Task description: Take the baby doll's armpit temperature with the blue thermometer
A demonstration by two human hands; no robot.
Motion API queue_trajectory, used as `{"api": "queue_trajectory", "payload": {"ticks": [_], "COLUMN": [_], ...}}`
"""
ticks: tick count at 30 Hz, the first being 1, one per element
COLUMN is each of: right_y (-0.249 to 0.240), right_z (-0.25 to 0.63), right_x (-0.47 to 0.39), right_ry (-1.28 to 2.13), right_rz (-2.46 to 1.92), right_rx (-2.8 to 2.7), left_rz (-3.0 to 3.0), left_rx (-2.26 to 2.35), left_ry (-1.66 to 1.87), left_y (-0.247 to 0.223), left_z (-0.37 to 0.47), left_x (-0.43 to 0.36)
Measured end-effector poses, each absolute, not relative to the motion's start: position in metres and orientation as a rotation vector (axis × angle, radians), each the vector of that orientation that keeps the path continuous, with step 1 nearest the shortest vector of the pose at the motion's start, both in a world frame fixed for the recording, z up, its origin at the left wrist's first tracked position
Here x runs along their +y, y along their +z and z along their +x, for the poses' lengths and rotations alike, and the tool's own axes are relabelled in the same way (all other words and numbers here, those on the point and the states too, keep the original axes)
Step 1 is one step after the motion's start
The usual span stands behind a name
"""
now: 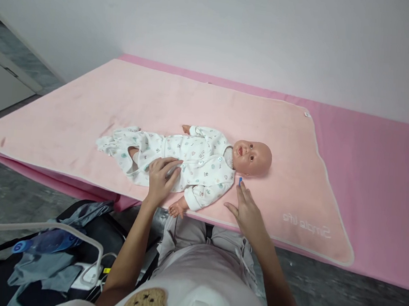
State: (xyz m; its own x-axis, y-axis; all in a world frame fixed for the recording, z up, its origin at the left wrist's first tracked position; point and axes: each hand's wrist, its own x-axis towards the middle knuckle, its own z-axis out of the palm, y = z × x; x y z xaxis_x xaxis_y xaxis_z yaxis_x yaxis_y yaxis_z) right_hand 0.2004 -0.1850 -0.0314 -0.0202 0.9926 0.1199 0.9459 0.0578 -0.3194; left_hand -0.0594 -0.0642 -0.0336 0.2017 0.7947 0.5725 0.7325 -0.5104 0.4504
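A baby doll (251, 159) lies on its back on a peach-pink mat (159, 99), head to the right. It wears a white printed baby suit (206, 168), which is buttoned at the chest. The suit's legs are crumpled at the left, with a gap showing a bit of the doll's leg. My left hand (161, 177) rests on the suit near the doll's waist, fingers stretched out and thumb apart. Beside the doll's neck and shoulder, my right hand (248, 208) is over the mat with its thumb spread. A tiny blue piece (240, 181) shows at its fingertips; I cannot tell what it is.
The mat lies over a pink cover (386, 191) on the table, against a pale wall (239, 35). At the lower left, a black chair (4, 278) carries a water bottle (49, 241), grey cloth and a white device (85, 277) with cables. My lap is at the table's front edge.
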Motion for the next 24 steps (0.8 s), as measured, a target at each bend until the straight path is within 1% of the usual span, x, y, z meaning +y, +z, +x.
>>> {"api": "queue_trajectory", "payload": {"ticks": [7,13,18,21,24], "right_y": [-0.045,-0.042,-0.026,-0.007,0.016], "right_z": [0.201,0.195,0.205,0.207,0.201], "right_x": [-0.165,-0.175,-0.187,-0.18,-0.158], "right_ry": [0.067,-0.01,-0.191,-0.221,-0.156], "right_rz": [-1.944,-1.984,-1.882,-1.772,-1.705], "right_rx": [-2.055,-2.017,-1.8,-1.78,-1.904], "left_rz": [2.364,2.362,2.253,2.131,2.125], "left_rx": [1.501,1.512,1.609,1.7,1.607], "left_ry": [1.226,1.213,1.193,1.338,1.47], "left_y": [-0.033,-0.033,-0.025,-0.008,0.015], "left_z": [-0.059,-0.059,-0.055,-0.046,-0.027], "left_x": [-0.064,-0.064,-0.068,-0.069,-0.061]}}
